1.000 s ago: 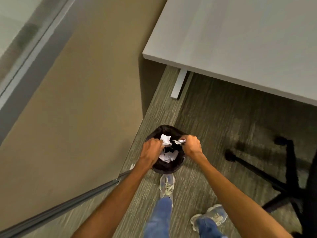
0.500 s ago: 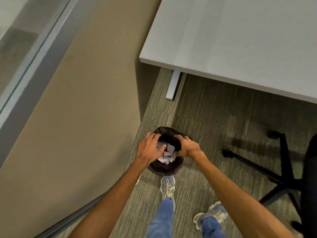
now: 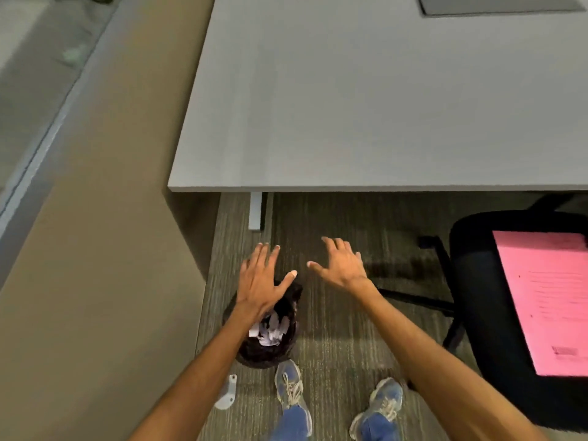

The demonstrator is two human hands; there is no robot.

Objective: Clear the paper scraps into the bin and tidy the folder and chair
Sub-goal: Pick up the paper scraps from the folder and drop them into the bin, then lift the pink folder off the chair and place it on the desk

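A small dark bin (image 3: 270, 354) stands on the carpet by my feet, with white paper scraps (image 3: 270, 332) inside it. My left hand (image 3: 259, 281) hovers over the bin's far rim, fingers spread and empty. My right hand (image 3: 342, 265) is raised to the right of the bin, also spread and empty. A pink folder (image 3: 550, 300) lies flat on the seat of a black office chair (image 3: 471, 281) at the right edge.
A grey desk (image 3: 350, 106) fills the upper view, its white leg (image 3: 255, 211) just beyond the bin. A tan wall (image 3: 95, 249) runs along the left. A small white piece (image 3: 227, 393) lies on the floor near my left shoe. A dark flat item (image 3: 496, 4) rests on the desk's far right.
Both hands have lifted off the bin and opened, dropping the scraps inside. The view has tilted up and right, bringing the chair seat and pink folder into sight.
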